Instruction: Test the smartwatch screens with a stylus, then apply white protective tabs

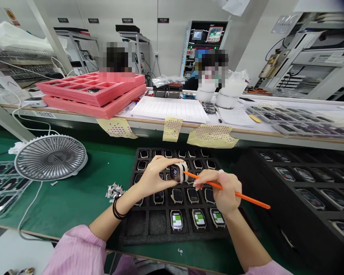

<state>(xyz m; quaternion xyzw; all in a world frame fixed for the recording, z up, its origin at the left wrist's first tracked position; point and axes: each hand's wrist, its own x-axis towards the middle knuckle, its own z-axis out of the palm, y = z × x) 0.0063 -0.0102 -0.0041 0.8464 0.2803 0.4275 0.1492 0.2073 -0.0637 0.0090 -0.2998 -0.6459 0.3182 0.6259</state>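
Your left hand [157, 173] pinches a watch [176, 173] above the black tray [166, 238]; your right hand [225, 189] grips an orange stick [252, 200] at its edge.
Push too hard and the tip could skid and mark the case, or the watch could twist loose and drop onto the other watches [176, 220] below. Its screen faces left, its slotted edge right; you can't surely tell its long axis. The stick slants down rightward from it.
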